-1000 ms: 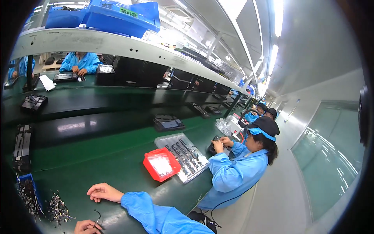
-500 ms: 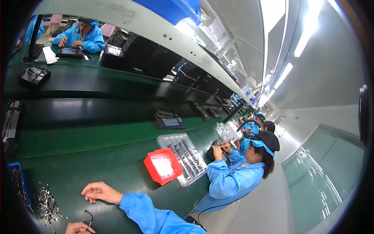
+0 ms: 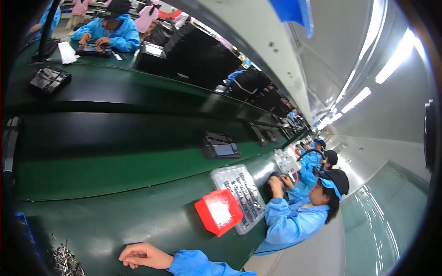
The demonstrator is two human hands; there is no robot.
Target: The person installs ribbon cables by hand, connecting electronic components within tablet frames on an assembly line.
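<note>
My right hand reaches in from the lower edge in a blue sleeve and hovers over or rests on the green bench. Its fingers are loosely bent, with nothing visible in them. To its left lies a loose pile of small black and silver cables, partly cut off by the lower edge. On the far side of the hand, to the right, a red bin with white contents overlaps a clear plastic tray holding rows of small dark parts. My left hand is out of view.
A blue bin stands at the left edge. Dark device housings lie along the green line. A co-worker in blue sits at the right, holding a dark part. Another person works across the line.
The view has shifted, so the bench things sit lower and farther right. My left hand, which was by a short black cable, has left the picture. My right hand stays loosely bent.
</note>
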